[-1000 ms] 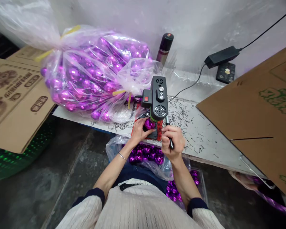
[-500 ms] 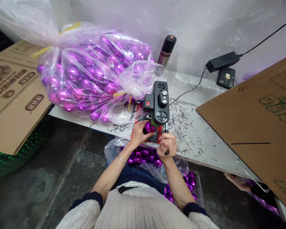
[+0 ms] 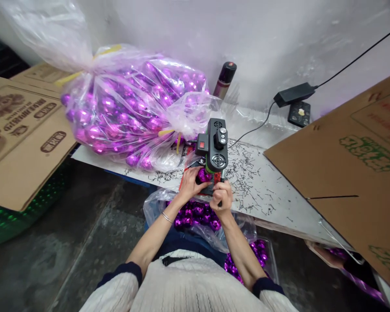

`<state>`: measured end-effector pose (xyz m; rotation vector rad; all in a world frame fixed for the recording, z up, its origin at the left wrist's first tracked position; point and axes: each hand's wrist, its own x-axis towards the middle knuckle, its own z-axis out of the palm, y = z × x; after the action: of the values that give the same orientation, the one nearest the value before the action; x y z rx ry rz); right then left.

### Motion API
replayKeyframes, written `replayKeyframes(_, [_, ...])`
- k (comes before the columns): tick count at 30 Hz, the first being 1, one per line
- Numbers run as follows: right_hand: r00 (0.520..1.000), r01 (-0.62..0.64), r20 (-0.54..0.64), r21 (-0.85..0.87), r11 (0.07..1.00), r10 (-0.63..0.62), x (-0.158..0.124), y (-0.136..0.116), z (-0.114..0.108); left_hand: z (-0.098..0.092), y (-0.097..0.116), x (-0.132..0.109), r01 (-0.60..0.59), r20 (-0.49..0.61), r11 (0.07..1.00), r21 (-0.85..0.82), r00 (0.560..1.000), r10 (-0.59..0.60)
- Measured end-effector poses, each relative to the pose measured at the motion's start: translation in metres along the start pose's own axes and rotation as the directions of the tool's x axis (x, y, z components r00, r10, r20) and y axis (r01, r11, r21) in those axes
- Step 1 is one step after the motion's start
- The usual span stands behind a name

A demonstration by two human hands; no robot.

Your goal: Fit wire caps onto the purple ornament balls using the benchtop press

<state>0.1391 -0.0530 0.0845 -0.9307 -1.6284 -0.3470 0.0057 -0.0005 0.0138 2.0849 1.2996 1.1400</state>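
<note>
The counter point(image 3: 295, 214) runs beneath the black machine point(image 3: 217, 147), and a big clear bag point(image 3: 133, 112) full of purple balls lies left of that machine. The step in hand looks to be operating the machine on a single piece; the next move probably calls for a steady left side and a measured stroke on the right. Both forearms slope inward and forward to the machine's near end. Just right of it, the right hand point(image 3: 222, 197) is fisted around the lever point(image 3: 222, 175). Opposite, the left hand point(image 3: 190, 182) pinches a purple ball point(image 3: 203, 175), thumb across its near side, under the machine's near end; contact above is hidden. Small dark bits point(image 3: 247, 177) litter the machine's right.
</note>
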Motion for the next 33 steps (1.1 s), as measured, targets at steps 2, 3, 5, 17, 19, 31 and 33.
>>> replayKeyframes(2, [1.000,0.022,-0.008,0.015,1.000,-0.022,0.004,-0.002,-0.001,0.001,0.000,0.001,0.001,0.002,1.000,-0.013,1.000,-0.001])
replayKeyframes(3, [1.000,0.005,-0.013,0.032,0.999,-0.005,0.009,-0.004,-0.003,0.001,0.000,0.003,0.000,0.003,1.000,-0.020,1.000,0.000])
replayKeyframes(5, [0.997,-0.076,-0.009,0.069,0.995,0.076,0.024,-0.009,-0.009,0.001,0.001,0.005,-0.005,0.000,0.999,-0.033,1.000,0.005])
replayKeyframes(17, [0.963,-0.270,0.044,0.104,0.957,0.267,0.059,-0.029,-0.026,-0.025,0.003,-0.131,-0.162,0.165,0.983,0.091,0.975,0.146])
replayKeyframes(19, [0.968,-0.250,0.041,0.105,0.963,0.247,0.053,-0.028,-0.025,-0.023,0.001,-0.138,-0.148,0.200,0.982,0.113,0.972,0.123])
replayKeyframes(31, [0.974,-0.226,0.035,0.108,0.968,0.224,0.051,-0.026,-0.023,-0.072,-0.050,0.102,0.300,-0.175,0.890,0.342,0.951,-0.254])
replayKeyframes(33, [0.975,-0.219,0.040,0.104,0.970,0.216,0.050,-0.026,-0.023,-0.075,-0.062,0.124,0.276,-0.108,0.906,0.320,0.961,-0.254])
